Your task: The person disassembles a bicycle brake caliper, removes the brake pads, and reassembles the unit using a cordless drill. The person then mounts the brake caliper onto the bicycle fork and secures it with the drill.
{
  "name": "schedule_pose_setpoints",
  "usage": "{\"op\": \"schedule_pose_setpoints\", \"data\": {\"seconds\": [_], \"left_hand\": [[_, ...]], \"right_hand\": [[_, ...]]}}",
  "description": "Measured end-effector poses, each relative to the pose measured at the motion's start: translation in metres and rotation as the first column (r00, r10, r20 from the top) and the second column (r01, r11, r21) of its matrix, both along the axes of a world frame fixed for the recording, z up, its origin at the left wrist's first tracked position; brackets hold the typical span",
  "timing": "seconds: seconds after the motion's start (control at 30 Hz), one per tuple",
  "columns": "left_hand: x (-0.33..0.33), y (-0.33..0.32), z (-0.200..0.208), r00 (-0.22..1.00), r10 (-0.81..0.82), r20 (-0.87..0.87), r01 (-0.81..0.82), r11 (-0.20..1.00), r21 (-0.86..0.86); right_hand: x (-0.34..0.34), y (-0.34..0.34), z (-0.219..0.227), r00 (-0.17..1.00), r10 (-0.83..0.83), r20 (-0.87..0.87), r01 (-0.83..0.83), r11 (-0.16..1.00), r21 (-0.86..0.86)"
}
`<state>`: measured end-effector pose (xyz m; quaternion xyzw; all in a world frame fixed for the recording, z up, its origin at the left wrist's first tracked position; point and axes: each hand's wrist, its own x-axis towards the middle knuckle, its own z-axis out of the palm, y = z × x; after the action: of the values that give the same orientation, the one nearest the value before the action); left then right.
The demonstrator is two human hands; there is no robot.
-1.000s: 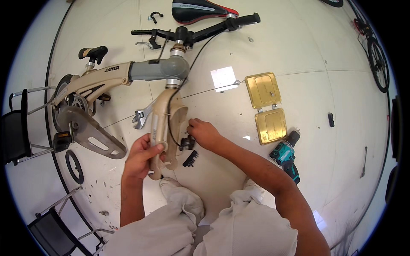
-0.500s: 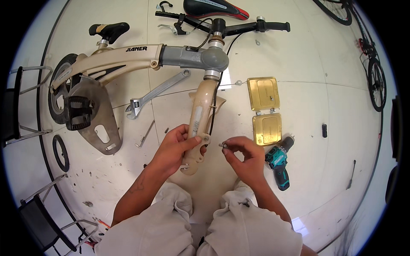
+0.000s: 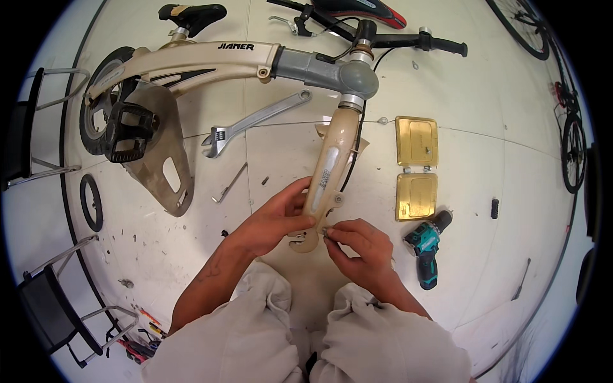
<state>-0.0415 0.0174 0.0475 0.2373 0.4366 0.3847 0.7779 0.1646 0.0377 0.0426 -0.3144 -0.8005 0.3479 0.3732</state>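
A cream bicycle fork [image 3: 327,182] reaches toward me from the grey head of a folding bike frame [image 3: 211,62]. My left hand [image 3: 281,217] is closed around its lower end, thumb on the near face, just above the slotted tip. Pinched between the thumb and fingers of my right hand [image 3: 363,247] is a small metal bolt [image 3: 325,232], mostly covered by the fingertips. It is held against or very close to the right side of the fork, below a small lug; whether it touches cannot be made out. A black cable [image 3: 353,150] runs along the fork.
An adjustable wrench [image 3: 255,121] and a hex key [image 3: 230,183] lie left of the fork. To the right are an open gold tin [image 3: 417,196] and a teal cordless drill [image 3: 423,246]. Black handlebars [image 3: 396,41] lie beyond; folding chairs [image 3: 54,303] stand at left.
My right hand has brought the bolt from a gap beside the fork to its right side, near the tip. The left hand still grips the fork. The whole view has shifted somewhat.
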Motion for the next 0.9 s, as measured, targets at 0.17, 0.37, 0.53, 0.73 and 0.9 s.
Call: {"op": "schedule_pose_setpoints", "data": {"seconds": [0.17, 0.37, 0.53, 0.73, 0.9], "left_hand": [[0.001, 0.002, 0.002, 1.0, -0.003, -0.024, 0.003, 1.0, 0.016], [-0.002, 0.0, 0.002, 1.0, 0.012, -0.007, -0.011, 0.996, 0.083], [0.016, 0.003, 0.009, 0.986, 0.045, -0.158, -0.038, 0.998, 0.048], [0.026, 0.004, 0.009, 0.985, 0.076, -0.152, -0.07, 0.996, 0.049], [0.027, 0.001, 0.005, 0.986, 0.115, -0.122, -0.105, 0.991, 0.087]], "right_hand": [[-0.001, 0.002, 0.008, 0.98, 0.069, 0.187, -0.086, 0.993, 0.085], [-0.002, 0.009, 0.013, 0.985, 0.118, 0.13, -0.118, 0.993, -0.004], [0.024, 0.022, -0.067, 0.984, -0.163, 0.069, 0.176, 0.862, -0.475], [0.001, 0.029, -0.112, 0.998, 0.027, 0.061, 0.007, 0.866, -0.5], [0.031, 0.033, -0.102, 0.997, 0.075, 0.016, -0.059, 0.89, -0.452]]}}
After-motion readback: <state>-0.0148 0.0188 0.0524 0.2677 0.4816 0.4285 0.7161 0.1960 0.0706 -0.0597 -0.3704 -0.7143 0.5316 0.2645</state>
